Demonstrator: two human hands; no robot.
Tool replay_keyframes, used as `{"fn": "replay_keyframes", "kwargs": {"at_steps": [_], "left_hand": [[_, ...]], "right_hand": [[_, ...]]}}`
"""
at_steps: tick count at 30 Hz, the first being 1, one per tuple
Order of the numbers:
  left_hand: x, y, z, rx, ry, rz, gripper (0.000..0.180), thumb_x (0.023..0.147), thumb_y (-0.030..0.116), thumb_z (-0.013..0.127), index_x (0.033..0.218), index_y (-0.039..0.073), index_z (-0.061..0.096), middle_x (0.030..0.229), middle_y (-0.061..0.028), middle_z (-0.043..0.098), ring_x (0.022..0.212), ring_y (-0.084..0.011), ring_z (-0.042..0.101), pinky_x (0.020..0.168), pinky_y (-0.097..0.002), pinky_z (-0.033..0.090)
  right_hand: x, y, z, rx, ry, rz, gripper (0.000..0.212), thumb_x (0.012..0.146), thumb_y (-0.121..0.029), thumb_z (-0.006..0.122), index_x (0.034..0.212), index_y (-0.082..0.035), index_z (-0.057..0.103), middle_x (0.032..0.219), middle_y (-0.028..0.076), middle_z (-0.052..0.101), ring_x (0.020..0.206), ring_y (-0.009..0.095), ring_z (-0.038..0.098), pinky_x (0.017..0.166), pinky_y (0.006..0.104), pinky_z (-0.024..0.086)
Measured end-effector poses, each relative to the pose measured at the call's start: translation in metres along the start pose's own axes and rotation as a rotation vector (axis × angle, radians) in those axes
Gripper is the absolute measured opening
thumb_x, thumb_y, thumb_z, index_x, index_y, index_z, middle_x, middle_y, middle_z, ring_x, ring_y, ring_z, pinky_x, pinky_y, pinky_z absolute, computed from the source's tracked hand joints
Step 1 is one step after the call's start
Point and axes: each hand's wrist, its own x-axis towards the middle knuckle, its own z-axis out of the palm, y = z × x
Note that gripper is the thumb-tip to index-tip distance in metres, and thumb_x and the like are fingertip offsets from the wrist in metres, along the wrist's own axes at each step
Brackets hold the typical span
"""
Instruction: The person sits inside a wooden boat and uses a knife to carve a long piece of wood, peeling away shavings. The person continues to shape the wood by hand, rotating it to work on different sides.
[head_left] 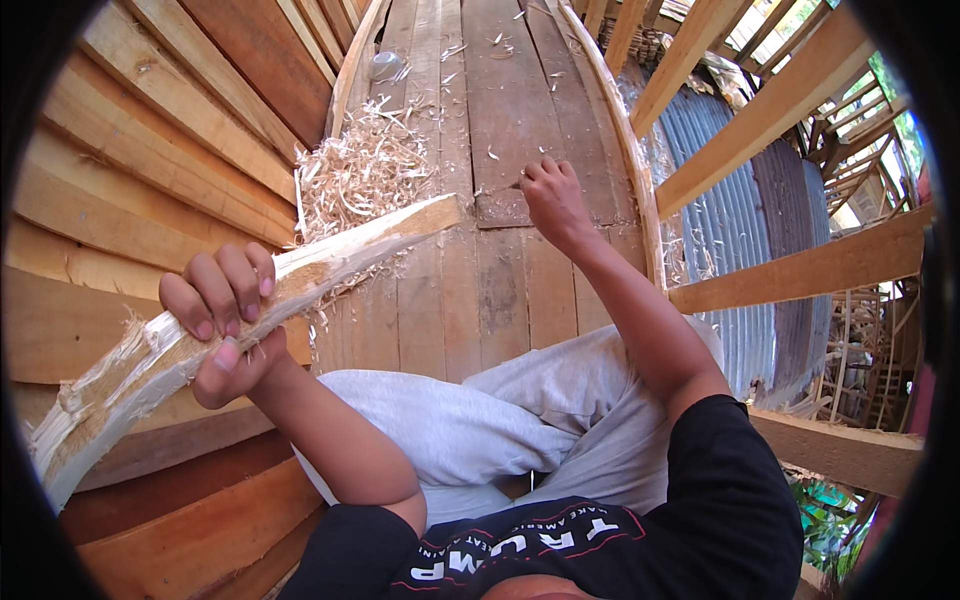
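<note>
Head view: a long curved wood strip [250, 300], rough-hewn, is gripped tight by the left hand [222, 320]. Beyond its far tip, the right hand [553, 195] is closed low on the plank floor [500, 290], contents hidden. Shaping seems paused; a tool appears wanted next.

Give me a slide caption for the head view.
Left hand grips a rough-hewn curved timber; right hand rests on plank decking beside wood shavings.
</note>
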Motion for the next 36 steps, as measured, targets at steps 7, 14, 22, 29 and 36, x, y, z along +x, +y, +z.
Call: {"fn": "replay_keyframes", "kwargs": {"at_steps": [7,14,22,29,36], "left_hand": [[0.000,0.003,-0.001,0.012,-0.005,-0.005,0.025,0.058,0.015,0.057,0.073,0.019,0.038,0.065,0.0035,0.037,0.061,-0.0104,0.036,0.067,-0.0280,0.035],[0.001,0.001,0.000,-0.003,-0.020,0.013,0.028,0.059,0.014,0.060,0.076,0.018,0.037,0.064,0.0027,0.039,0.060,-0.0120,0.038,0.066,-0.0304,0.036],[0.000,-0.002,0.002,-0.006,-0.005,0.009,0.028,0.060,0.014,0.060,0.075,0.017,0.037,0.064,0.0025,0.039,0.060,-0.0119,0.038,0.066,-0.0306,0.036],[-0.001,0.002,-0.002,0.014,0.006,0.013,0.028,0.059,0.014,0.058,0.076,0.017,0.037,0.064,0.0024,0.038,0.060,-0.0121,0.038,0.066,-0.0307,0.036],[0.001,0.000,0.002,0.013,0.005,0.004,0.027,0.058,0.013,0.057,0.075,0.017,0.036,0.064,0.0021,0.038,0.060,-0.0125,0.038,0.067,-0.0314,0.036]], "right_hand": [[0.000,0.009,-0.009,0.122,-0.315,-0.105,0.021,0.073,-0.002,0.065,0.091,-0.011,0.072,0.089,0.006,0.065,0.097,0.022,0.057,0.081,0.0351,0.042],[-0.006,0.026,0.020,0.452,-0.029,0.586,0.024,0.086,-0.008,0.061,0.109,-0.004,0.063,0.099,0.017,0.065,0.089,0.036,0.063,0.078,0.0474,0.048],[-0.024,-0.012,0.035,1.075,-0.617,0.605,0.061,0.087,0.003,0.048,0.145,0.002,0.028,0.102,0.021,0.061,0.074,0.024,0.066,0.051,0.0352,0.058],[-0.018,-0.041,0.017,1.051,-0.421,0.917,0.060,0.092,0.000,0.044,0.148,0.001,0.021,0.107,0.017,0.057,0.068,0.020,0.064,0.055,0.0350,0.059],[-0.022,-0.048,0.025,1.138,-0.557,0.574,0.054,0.096,-0.003,0.045,0.145,0.003,0.024,0.114,0.021,0.056,0.068,0.024,0.068,0.058,0.0368,0.061]]}}
